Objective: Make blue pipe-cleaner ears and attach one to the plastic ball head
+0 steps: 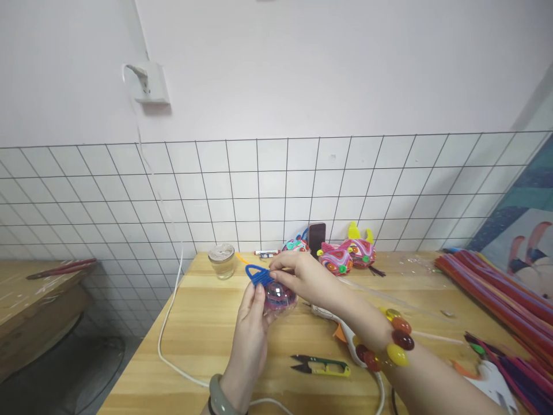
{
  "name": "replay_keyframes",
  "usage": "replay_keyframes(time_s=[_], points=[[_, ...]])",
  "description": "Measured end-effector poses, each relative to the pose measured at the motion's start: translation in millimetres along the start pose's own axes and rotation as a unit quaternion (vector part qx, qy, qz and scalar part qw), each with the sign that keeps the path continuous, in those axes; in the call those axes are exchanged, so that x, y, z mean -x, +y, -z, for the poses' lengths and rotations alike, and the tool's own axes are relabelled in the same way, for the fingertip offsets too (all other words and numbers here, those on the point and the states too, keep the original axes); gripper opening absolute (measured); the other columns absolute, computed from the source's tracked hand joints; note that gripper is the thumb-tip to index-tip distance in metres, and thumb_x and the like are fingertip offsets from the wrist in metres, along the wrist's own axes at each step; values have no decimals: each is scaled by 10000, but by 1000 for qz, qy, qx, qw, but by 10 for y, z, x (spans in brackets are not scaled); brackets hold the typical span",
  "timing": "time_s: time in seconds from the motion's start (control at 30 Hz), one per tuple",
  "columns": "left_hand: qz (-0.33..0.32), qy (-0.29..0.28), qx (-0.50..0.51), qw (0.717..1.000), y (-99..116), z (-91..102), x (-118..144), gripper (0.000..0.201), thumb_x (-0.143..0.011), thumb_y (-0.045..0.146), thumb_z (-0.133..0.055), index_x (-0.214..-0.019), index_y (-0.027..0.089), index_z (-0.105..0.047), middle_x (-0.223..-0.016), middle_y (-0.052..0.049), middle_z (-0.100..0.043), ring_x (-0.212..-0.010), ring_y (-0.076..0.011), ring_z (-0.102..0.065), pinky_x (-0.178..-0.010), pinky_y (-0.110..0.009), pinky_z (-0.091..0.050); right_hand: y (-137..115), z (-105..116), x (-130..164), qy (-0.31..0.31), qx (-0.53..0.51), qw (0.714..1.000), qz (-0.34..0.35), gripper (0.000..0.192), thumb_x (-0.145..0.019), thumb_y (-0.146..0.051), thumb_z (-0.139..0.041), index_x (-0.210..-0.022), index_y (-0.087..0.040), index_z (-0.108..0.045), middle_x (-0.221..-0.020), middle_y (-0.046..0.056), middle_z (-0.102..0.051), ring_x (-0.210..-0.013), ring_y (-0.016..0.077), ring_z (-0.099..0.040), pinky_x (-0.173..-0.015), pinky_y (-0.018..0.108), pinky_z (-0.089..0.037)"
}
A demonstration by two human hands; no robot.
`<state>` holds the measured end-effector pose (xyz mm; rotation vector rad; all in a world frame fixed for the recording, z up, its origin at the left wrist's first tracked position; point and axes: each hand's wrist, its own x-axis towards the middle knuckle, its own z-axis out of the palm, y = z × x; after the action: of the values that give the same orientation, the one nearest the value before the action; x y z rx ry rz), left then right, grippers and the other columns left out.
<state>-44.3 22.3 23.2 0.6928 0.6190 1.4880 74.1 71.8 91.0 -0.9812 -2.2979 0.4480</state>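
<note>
My left hand (250, 328) is closed around a shiny, clear-domed ball (279, 294) with pink and purple colouring. Its thumb presses on a bent blue pipe cleaner piece (258, 274) that forms a pointed loop against the top of the ball. From the right, my right hand (298, 271) reaches over and pinches the blue piece at its right end. The exact contact of its fingertips is partly hidden. Below the hands lie green and yellow thread snips (324, 366). A white glue gun (332, 317) rests under my right forearm.
At the back stand a lidded glass jar (222, 262), a marker (265, 252), a phone (317, 237) and colourful animal-like figures (345, 256). Striped pipe cleaner bundles (488, 300) lie right, above a second white tool (496, 387). A white cable (162, 334) crosses the left edge.
</note>
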Motion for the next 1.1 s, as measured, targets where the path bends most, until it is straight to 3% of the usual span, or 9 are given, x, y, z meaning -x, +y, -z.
replay_keyframes(time_s=[0.37,0.57,1.1], points=[[4,14,11,1000,47,-10,-6,429,-774,377,-559,-1181,261,-488,-1180,-91,-577,-1008,-241,-576,-840,-399,-476,-5,-38,-29,-2,5,1000,-10,162,-810,-163,-504,-831,-166,-665,-820,47,-670,-760,156,-594,-685,241,-430],[0,-16,41,999,60,-12,10,401,-792,360,-545,-1180,284,-479,-1181,-79,-575,-1007,-230,-576,-843,-414,-471,-25,-17,-42,-18,3,1000,-21,164,-809,-160,-500,-811,-166,-664,-786,43,-669,-735,159,-594,-662,244,-434],[9,-21,69,997,66,76,6,326,-777,352,-568,-1066,201,-561,-1072,-94,-633,-933,-224,-606,-798,-391,-485,-120,-37,-79,-30,-28,998,-48,164,-799,-210,-512,-779,-176,-671,-802,47,-687,-736,178,-609,-672,276,-464]])
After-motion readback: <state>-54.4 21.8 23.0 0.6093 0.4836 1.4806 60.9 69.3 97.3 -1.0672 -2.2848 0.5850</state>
